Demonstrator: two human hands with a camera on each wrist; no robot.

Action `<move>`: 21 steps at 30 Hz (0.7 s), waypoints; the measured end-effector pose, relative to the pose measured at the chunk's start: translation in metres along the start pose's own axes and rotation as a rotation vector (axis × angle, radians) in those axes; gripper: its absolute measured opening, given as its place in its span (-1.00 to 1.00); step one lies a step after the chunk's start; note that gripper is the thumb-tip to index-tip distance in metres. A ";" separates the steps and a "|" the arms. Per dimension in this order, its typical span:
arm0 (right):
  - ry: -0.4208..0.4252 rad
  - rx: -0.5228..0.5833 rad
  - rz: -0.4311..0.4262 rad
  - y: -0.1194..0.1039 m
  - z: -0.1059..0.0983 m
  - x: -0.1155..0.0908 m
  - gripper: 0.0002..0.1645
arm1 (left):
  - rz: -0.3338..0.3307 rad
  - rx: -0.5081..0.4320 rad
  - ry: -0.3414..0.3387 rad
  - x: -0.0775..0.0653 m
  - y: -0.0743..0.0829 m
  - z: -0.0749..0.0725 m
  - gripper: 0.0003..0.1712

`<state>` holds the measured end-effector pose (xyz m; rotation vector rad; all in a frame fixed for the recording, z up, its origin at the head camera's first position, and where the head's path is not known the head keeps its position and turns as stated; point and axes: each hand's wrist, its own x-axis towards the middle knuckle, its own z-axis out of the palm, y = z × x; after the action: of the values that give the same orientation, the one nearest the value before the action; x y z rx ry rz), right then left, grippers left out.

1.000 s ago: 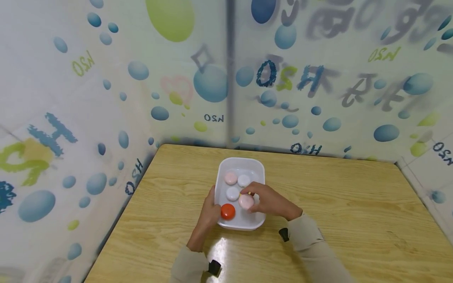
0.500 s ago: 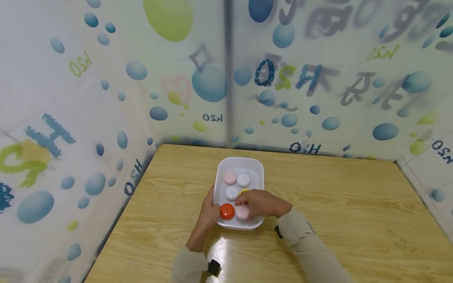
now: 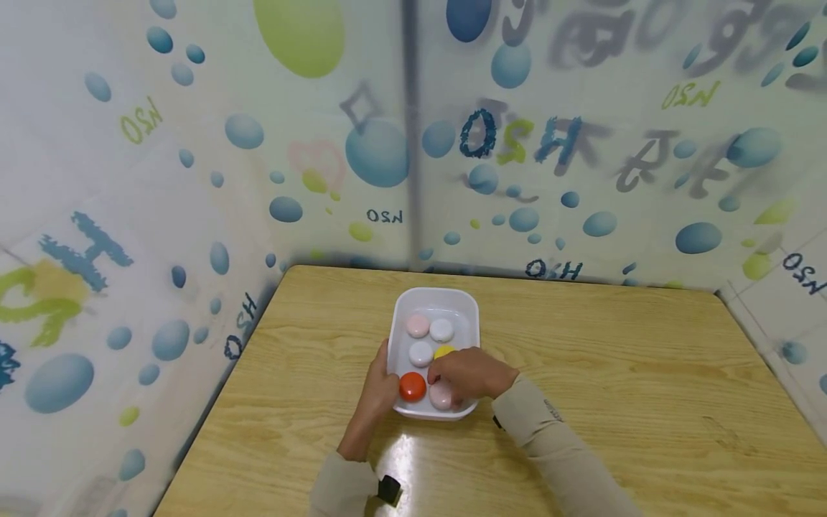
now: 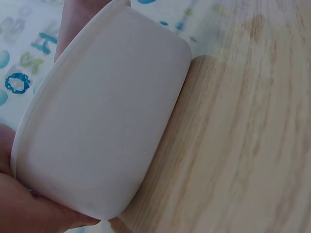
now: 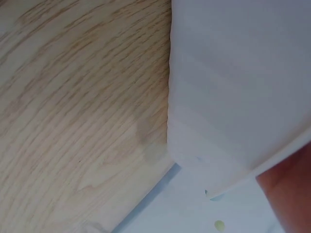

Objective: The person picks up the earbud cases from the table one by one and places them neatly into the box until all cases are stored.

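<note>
A white plastic tray stands on the table. My left hand grips its left wall, thumb over the rim; the left wrist view shows the fingers against the tray's outer wall. Reaching over the right rim, my right hand holds a pale pink glossy disc in the near right corner, its fingers curled over it. Left of that lies a red-orange disc. Partly covered by the right hand is a yellow disc. Two white discs and another pink disc lie farther back.
The wood-grain table extends on both sides of the tray. Behind it and to the left stand printed wall sheets with bubbles and lettering. Both sleeve cuffs have a dark wrist piece near them.
My right hand has moved the pink disc toward the near right corner of the tray, beside the red-orange one. More of the yellow disc shows now. The left hand keeps its grip.
</note>
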<state>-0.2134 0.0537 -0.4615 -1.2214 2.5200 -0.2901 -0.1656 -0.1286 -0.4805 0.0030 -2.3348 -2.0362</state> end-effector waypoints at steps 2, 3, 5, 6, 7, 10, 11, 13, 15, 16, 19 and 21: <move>0.003 -0.006 0.008 -0.001 0.000 0.000 -0.54 | -0.009 0.010 -0.001 -0.003 0.008 0.000 -0.14; 0.003 -0.006 0.011 -0.001 0.001 0.000 -0.54 | -0.011 0.023 -0.001 -0.004 0.012 0.000 -0.15; 0.002 -0.007 0.014 -0.002 0.002 0.000 -0.53 | -0.016 0.056 0.001 -0.006 0.016 0.001 -0.16; 0.000 -0.010 0.015 -0.002 0.002 0.000 -0.53 | -0.018 0.068 0.001 -0.007 0.017 0.001 -0.16; 0.000 -0.013 0.015 -0.002 0.003 0.000 -0.52 | -0.018 0.078 0.002 -0.007 0.018 0.001 -0.17; -0.002 -0.021 0.020 -0.003 0.003 -0.001 -0.48 | -0.030 0.089 0.002 -0.008 0.017 0.002 -0.17; 0.001 -0.024 0.019 -0.003 0.003 -0.001 -0.48 | -0.027 0.088 0.004 -0.006 0.012 0.002 -0.16; 0.004 -0.019 0.021 -0.003 0.001 -0.001 -0.46 | -0.021 0.081 0.007 -0.001 0.001 0.002 -0.15; 0.024 -0.016 0.011 -0.003 -0.001 -0.001 -0.45 | -0.014 0.072 0.013 0.003 -0.009 0.002 -0.13; 0.038 -0.007 0.003 -0.003 -0.003 -0.001 -0.45 | -0.014 0.068 0.018 0.005 -0.014 0.002 -0.13; 0.110 0.007 -0.010 -0.002 -0.009 -0.002 -0.45 | -0.027 0.059 0.026 0.009 -0.022 0.001 -0.13; 0.182 -0.017 -0.003 -0.001 -0.013 -0.005 -0.47 | -0.062 0.072 0.030 0.011 -0.024 -0.001 -0.17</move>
<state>-0.2144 0.0574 -0.4485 -1.2577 2.6795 -0.3976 -0.1770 -0.1330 -0.5035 0.1088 -2.4173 -1.9631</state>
